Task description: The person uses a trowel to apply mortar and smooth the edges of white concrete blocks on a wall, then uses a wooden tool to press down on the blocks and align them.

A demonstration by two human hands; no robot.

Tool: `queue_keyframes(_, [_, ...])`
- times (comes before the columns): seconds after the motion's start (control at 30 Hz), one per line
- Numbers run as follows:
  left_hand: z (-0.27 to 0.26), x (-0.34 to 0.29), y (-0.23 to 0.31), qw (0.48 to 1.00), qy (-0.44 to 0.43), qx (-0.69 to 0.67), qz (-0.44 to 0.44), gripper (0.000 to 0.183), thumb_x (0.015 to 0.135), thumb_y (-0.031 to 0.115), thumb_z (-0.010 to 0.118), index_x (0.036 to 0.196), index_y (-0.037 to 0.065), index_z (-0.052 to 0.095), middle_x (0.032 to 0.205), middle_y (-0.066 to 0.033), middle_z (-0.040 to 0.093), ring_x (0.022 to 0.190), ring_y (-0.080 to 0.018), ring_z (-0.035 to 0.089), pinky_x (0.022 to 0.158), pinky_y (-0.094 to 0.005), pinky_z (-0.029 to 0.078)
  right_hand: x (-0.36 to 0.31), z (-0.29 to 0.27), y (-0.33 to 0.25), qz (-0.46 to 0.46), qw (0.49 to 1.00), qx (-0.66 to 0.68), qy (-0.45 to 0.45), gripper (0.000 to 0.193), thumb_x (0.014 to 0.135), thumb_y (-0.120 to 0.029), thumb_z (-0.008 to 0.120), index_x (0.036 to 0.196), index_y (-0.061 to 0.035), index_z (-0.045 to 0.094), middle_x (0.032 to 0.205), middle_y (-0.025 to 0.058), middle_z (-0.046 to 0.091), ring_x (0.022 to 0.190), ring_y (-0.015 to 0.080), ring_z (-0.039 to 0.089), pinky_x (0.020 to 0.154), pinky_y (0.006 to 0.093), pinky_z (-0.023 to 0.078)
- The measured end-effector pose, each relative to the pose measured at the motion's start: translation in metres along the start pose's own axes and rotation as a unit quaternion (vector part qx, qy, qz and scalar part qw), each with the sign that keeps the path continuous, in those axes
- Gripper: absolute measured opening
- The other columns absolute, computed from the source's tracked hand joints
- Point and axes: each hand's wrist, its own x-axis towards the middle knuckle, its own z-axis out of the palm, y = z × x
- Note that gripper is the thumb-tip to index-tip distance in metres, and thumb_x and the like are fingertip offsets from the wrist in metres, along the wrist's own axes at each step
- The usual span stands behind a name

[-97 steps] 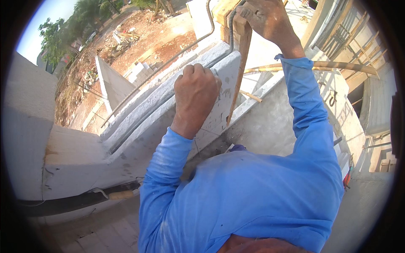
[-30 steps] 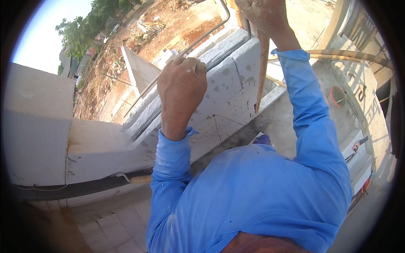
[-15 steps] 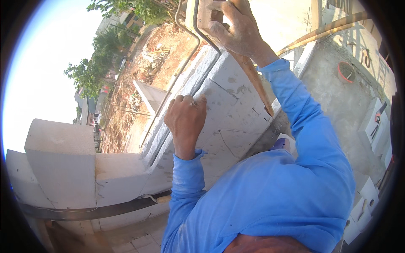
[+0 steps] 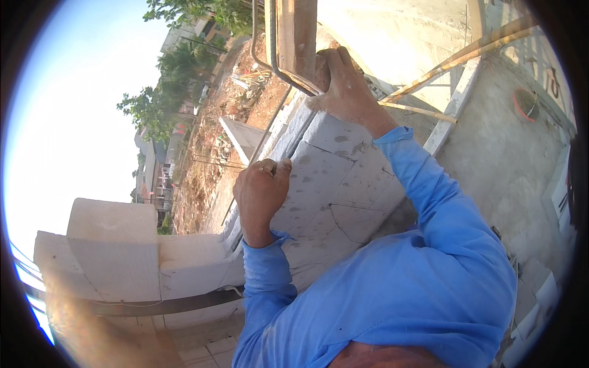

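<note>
Blocks (image 4: pixel 334 184): pale grey, one stack, count unclear, joints run together; lie atop wall (image 4: pixel 116 257), under both hands. L hand (image 4: pixel 261 193) curled over stack's near edge. R hand (image 4: pixel 343 89) closed on wooden-handled tool (image 4: pixel 296 34), head cut off at top. 2 bamboo poles (image 4: pixel 454 58) behind.

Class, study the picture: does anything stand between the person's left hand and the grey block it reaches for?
Nothing visible does. The left hand already grips the edge of the grey block, fingers curled over it. The right hand is higher up, at the wooden plank.
</note>
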Motion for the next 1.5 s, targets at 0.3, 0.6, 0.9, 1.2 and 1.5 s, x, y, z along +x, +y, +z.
queue_keyframes(0.3, [-0.053, 0.173, 0.039, 0.820, 0.247, -0.501, 0.125, 0.076, 0.096, 0.063, 0.016, 0.144, 0.007, 0.032, 0.144, -0.0211, 0.036, 0.130, -0.0322, 0.040, 0.107, -0.0458, 0.028, 0.000, -0.004, -0.002, 0.006, 1.000, 0.031, -0.002, 0.067, 0.060, -0.016, 0.081, 0.115, -0.0048, 0.043, 0.104, 0.0145, 0.044, 0.093, 0.0372, 0.057, 0.077, 0.0456, 0.050])
queue_keyframes(0.6, [0.020, 0.204, 0.066, 0.892, 0.263, -0.302, 0.207, 0.056, 0.101, 0.040, 0.024, 0.144, 0.006, 0.034, 0.150, -0.0203, 0.025, 0.138, -0.0366, 0.021, 0.112, -0.0441, 0.018, 0.003, -0.004, 0.000, 0.002, 0.999, 0.011, -0.037, 0.073, 0.060, -0.014, 0.079, 0.121, -0.0011, 0.041, 0.111, 0.0158, 0.043, 0.099, 0.0364, 0.056, 0.081, 0.0448, 0.052])
queue_keyframes(0.9, [0.008, 0.188, 0.084, 0.803, 0.375, -0.395, 0.241, 0.064, 0.102, 0.047, 0.025, 0.143, -0.002, 0.030, 0.144, -0.0233, 0.033, 0.137, -0.0323, 0.024, 0.113, -0.0439, 0.018, -0.001, 0.002, 0.007, -0.023, 0.999, 0.040, -0.005, 0.068, 0.059, -0.013, 0.081, 0.116, -0.0066, 0.044, 0.107, 0.0131, 0.044, 0.094, 0.0336, 0.057, 0.079, 0.0434, 0.051])
queue_keyframes(1.2, [0.017, 0.197, 0.075, 0.889, 0.293, -0.259, 0.240, 0.062, 0.102, 0.045, 0.021, 0.142, 0.000, 0.033, 0.147, -0.0236, 0.032, 0.139, -0.0414, 0.018, 0.113, -0.0467, 0.013, 0.007, 0.003, 0.001, 0.009, 1.000, -0.006, -0.008, 0.070, 0.062, -0.018, 0.077, 0.121, -0.0032, 0.041, 0.112, 0.0140, 0.043, 0.102, 0.0321, 0.056, 0.087, 0.0433, 0.050])
queue_keyframes(1.5, [0.013, 0.204, 0.085, 0.865, 0.354, -0.317, 0.164, 0.071, 0.097, 0.054, 0.030, 0.148, 0.006, 0.023, 0.146, -0.0292, 0.026, 0.137, -0.0453, 0.021, 0.111, -0.0532, 0.018, 0.002, -0.011, -0.021, 0.059, 0.996, 0.061, -0.019, 0.040, 0.069, -0.003, 0.062, 0.108, -0.0014, 0.056, 0.104, 0.0152, 0.047, 0.101, 0.0301, 0.054, 0.083, 0.0408, 0.047])
